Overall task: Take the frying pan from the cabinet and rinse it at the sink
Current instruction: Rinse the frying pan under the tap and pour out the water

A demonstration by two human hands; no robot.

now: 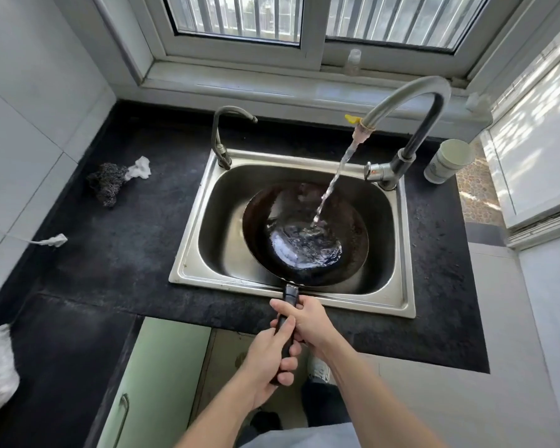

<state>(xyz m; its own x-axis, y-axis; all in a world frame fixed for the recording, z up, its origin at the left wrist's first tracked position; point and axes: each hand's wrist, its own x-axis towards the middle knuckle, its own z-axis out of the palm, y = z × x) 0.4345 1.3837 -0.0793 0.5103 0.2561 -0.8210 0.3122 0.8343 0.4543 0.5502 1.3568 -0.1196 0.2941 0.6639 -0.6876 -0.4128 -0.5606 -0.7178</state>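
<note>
Both hands grip the frying pan's black handle (pixel 288 321), fingers wrapped shut, left hand (pixel 269 360) nearest, right hand (pixel 304 321) just ahead. The frying pan (pixel 304 234) sits inside the steel sink (pixel 188 253), water pooling in it, poured from the curved faucet (pixel 411 101) behind.

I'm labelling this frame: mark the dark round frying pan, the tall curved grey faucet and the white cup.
dark round frying pan (pixel 304 250), head view, wet bottom
tall curved grey faucet (pixel 411 88), head view, arch
white cup (pixel 448 161), head view, side
</note>
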